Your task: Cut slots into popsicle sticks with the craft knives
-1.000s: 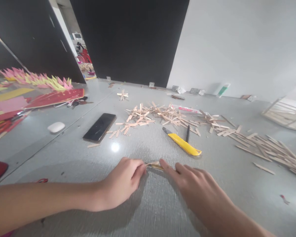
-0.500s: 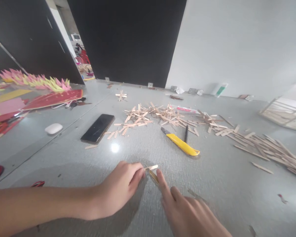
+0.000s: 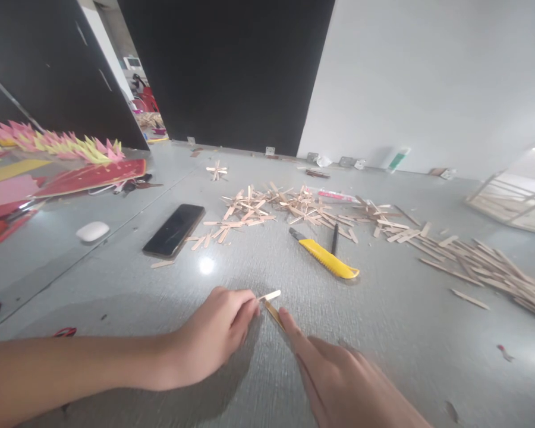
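Note:
My left hand (image 3: 220, 327) is closed, thumb and fingers pinching a small flat wooden stick (image 3: 273, 295) whose far end pokes out to the right. My right hand (image 3: 334, 368) is wrapped round a thin, gold-brown knife blade (image 3: 274, 313), with the index finger stretched along it. The blade's tip meets the stick just beside my left fingertips. The knife's handle, if any, is hidden in my palm. Beyond my hands lies a yellow box cutter (image 3: 325, 258), next to a dark narrow rod (image 3: 335, 239).
Short cut sticks (image 3: 249, 209) lie heaped mid-table, and longer sticks (image 3: 494, 270) pile up at the right. A phone (image 3: 175, 230) and a white case (image 3: 93, 231) are on the left. Behind stand a black panel (image 3: 227, 71) and a green-and-white tube (image 3: 397, 159).
My right index fingertip has drawn back a little from the stick's end. The stick's free end points slightly higher. The view has shifted slightly.

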`<state>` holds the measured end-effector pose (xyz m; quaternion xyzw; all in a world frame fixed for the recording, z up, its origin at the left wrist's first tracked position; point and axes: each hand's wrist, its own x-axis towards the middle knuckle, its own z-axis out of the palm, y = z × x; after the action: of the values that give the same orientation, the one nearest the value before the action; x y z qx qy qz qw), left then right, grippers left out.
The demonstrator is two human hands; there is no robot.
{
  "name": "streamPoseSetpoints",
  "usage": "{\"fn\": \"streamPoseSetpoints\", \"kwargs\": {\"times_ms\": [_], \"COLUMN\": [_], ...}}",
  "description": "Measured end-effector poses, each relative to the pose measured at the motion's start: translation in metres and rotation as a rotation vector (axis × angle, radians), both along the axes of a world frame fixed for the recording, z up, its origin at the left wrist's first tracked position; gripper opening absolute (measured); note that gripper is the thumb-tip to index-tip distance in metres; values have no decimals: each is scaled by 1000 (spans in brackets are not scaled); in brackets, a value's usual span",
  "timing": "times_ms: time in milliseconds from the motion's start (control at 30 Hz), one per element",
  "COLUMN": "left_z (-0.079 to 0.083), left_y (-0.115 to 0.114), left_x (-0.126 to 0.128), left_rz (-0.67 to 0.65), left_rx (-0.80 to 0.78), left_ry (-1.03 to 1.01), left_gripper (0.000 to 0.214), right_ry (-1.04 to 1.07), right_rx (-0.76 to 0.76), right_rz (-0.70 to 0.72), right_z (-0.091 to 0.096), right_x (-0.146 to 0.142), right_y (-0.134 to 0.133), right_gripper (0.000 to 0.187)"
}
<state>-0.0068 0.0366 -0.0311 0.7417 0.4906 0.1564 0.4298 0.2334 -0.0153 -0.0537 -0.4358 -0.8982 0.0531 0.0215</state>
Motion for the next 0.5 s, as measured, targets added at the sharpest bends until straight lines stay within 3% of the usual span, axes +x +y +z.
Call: {"fn": "streamPoseSetpoints", "kwargs": {"times_ms": [100, 333, 500], "left_z": [-2, -7, -7], "left_y": [-1, 1, 2], "left_x": [-2, -1, -1], "left_rz": [14, 22, 24], "left_rx": [-57, -48, -46], "left_ry": [-13, -18, -18], "left_gripper": [44, 46, 47], "right_ry": [-51, -122, -193], "right_rx": [93, 285, 230], "right_rz": [-9, -42, -92], "right_z": [9, 17, 19], "right_x": [5, 10, 8], "right_y": [0, 9, 15], "right_gripper": [98, 103, 103]}}
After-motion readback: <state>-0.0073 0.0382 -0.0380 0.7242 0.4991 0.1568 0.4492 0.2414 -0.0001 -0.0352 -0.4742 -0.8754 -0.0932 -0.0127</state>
